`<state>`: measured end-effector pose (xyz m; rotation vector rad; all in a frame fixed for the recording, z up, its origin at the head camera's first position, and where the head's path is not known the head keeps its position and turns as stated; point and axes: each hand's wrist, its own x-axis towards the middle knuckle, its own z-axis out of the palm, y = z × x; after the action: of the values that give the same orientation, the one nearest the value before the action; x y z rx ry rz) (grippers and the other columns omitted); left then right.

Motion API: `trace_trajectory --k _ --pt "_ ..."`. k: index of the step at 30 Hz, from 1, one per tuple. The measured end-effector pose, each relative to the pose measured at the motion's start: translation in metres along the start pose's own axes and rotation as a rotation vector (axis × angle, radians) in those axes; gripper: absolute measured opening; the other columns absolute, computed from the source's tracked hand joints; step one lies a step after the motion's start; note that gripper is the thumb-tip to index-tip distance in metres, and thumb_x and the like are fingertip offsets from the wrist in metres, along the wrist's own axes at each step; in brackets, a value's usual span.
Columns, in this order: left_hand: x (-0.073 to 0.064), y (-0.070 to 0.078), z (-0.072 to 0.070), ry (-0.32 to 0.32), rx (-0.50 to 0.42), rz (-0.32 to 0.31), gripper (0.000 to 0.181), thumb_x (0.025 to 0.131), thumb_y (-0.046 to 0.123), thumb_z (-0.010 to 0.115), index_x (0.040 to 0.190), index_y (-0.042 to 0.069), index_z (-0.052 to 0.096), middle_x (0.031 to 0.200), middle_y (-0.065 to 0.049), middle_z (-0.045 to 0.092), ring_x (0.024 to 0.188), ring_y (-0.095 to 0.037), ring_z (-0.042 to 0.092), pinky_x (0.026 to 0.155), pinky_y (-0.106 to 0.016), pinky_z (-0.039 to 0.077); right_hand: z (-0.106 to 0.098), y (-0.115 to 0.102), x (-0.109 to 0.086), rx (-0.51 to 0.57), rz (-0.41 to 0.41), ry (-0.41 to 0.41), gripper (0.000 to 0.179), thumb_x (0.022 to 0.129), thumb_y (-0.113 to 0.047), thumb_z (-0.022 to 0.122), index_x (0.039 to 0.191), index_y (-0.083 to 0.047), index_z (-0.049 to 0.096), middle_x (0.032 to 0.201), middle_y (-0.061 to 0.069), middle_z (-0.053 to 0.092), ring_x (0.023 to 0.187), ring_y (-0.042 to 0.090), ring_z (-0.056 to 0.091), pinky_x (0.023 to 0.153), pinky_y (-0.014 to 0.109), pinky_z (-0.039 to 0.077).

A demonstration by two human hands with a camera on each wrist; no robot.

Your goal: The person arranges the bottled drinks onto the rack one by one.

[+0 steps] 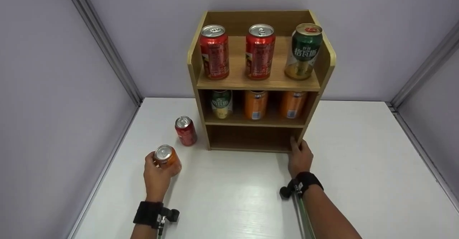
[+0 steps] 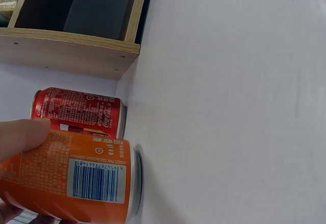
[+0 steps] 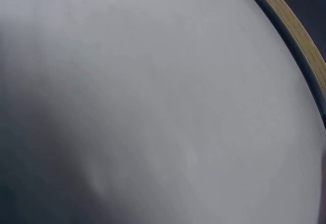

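My left hand (image 1: 156,177) grips an orange soda can (image 1: 171,163) round its side, thumb on one side and fingers on the other. In the left wrist view the can (image 2: 97,175) shows its barcode. Just beyond it a red cola can (image 1: 186,133) stands upright on the white table, left of a small wooden shelf (image 1: 260,84). Around the lower right side panel of the shelf, my right hand (image 1: 300,160) holds with the thumb on the inner side and fingers outside. The right wrist view shows mostly blurred table and a curved wooden edge (image 3: 298,30).
On the top board stand two red cans (image 1: 215,57) (image 1: 260,57) and a green can (image 1: 304,50). The middle level holds another green can (image 1: 221,104) and two orange cans (image 1: 256,104) (image 1: 292,104). Grey walls (image 1: 150,34) enclose the table (image 1: 229,192).
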<state>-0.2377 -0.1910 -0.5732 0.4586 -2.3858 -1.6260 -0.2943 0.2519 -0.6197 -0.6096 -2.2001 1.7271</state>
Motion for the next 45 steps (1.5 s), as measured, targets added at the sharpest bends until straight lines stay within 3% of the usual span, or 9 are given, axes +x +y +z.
trace_trajectory --k 5,10,16,26,30,35,45 --pt "-0.009 -0.002 0.006 0.057 -0.031 0.005 0.088 0.082 0.010 0.085 0.154 -0.001 0.036 0.156 -0.026 0.047 0.136 -0.042 0.051 0.112 -0.059 0.045 -0.001 -0.001 -0.003 0.002 0.012 -0.010 0.073 0.100 -0.072 0.049 0.147 -0.017 0.058 0.146 0.012 0.065 0.133 0.030 0.060 0.110 0.047 0.045" --pt "-0.015 -0.003 0.017 0.075 -0.074 0.018 0.085 0.081 0.009 0.086 0.153 0.000 0.041 0.154 -0.023 0.050 0.134 -0.040 0.053 0.114 -0.057 0.044 0.000 -0.001 -0.003 -0.001 0.004 -0.010 0.073 0.100 -0.072 0.049 0.145 -0.016 0.059 0.144 0.012 0.065 0.132 0.030 0.060 0.109 0.047 0.045" --pt "-0.022 0.003 0.032 0.075 -0.113 0.092 0.083 0.078 0.006 0.088 0.150 -0.002 0.046 0.150 -0.022 0.053 0.138 -0.037 0.051 0.118 -0.053 0.038 0.001 -0.002 0.000 0.000 -0.004 -0.004 0.070 0.099 -0.072 0.051 0.137 -0.014 0.063 0.137 0.012 0.067 0.124 0.029 0.061 0.104 0.044 0.045" --pt "-0.033 0.026 0.049 0.039 -0.071 0.221 0.081 0.077 0.006 0.090 0.147 0.000 0.052 0.144 -0.021 0.057 0.139 -0.037 0.052 0.119 -0.059 0.038 0.000 -0.002 0.001 0.012 0.014 -0.005 0.072 0.099 -0.072 0.052 0.141 -0.014 0.062 0.143 0.011 0.066 0.131 0.029 0.060 0.110 0.046 0.045" --pt "-0.038 0.035 0.058 0.014 -0.064 0.256 0.081 0.074 0.008 0.092 0.145 0.001 0.054 0.140 -0.019 0.060 0.135 -0.036 0.056 0.117 -0.059 0.041 -0.001 -0.002 0.000 0.016 0.012 0.002 0.073 0.098 -0.073 0.051 0.139 -0.014 0.062 0.142 0.012 0.066 0.129 0.029 0.060 0.108 0.045 0.045" --pt "-0.042 0.042 0.072 -0.012 -0.034 0.343 0.080 0.071 0.008 0.094 0.142 0.000 0.057 0.134 -0.018 0.065 0.128 -0.035 0.061 0.111 -0.056 0.048 -0.001 -0.001 -0.001 0.023 0.018 0.014 0.073 0.098 -0.074 0.052 0.138 -0.013 0.062 0.142 0.011 0.066 0.128 0.028 0.060 0.108 0.045 0.044" --pt "-0.044 0.056 0.100 -0.030 -0.056 0.397 0.075 0.067 0.012 0.097 0.133 0.000 0.063 0.128 -0.016 0.068 0.121 -0.031 0.065 0.104 -0.054 0.052 -0.001 -0.003 -0.002 0.018 0.023 -0.002 0.074 0.098 -0.075 0.050 0.136 -0.013 0.062 0.145 0.011 0.065 0.132 0.029 0.059 0.109 0.046 0.044"
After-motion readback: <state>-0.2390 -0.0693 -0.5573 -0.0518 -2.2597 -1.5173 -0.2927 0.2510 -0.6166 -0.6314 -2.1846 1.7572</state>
